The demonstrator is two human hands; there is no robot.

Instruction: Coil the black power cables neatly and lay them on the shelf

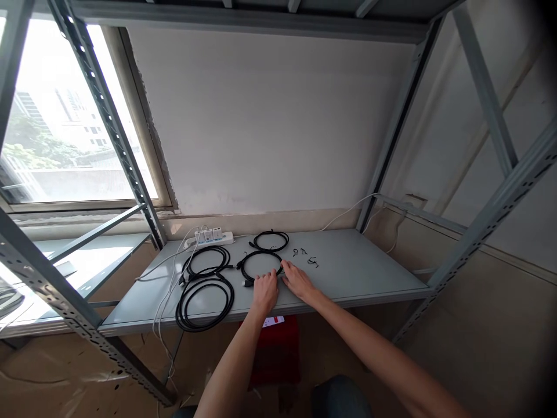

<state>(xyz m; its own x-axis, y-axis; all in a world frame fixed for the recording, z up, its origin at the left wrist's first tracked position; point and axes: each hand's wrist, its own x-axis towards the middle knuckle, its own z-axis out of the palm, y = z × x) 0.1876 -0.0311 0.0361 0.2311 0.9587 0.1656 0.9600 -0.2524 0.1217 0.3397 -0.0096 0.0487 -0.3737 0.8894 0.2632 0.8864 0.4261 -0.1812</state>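
Observation:
A black cable (262,252) lies wound in a ring near the shelf's front edge, its plug ends at the ring's left side. My left hand (265,293) is closed on the near right part of this coil, fingers curled down over it. At the coil's right side my right hand (298,281) pinches with bent fingers close to the left one; the fingertips partly hide what they hold. Small black twist ties (312,262) are scattered to the right. Behind sits a smaller black cable coil (261,234).
Two larger coils, a rear coil (209,248) and a front coil (191,326), lie at left, the front one reaching the edge. A white power strip (224,238) with plugs stands behind them on the grey shelf (369,273). A red stool (276,354) is below.

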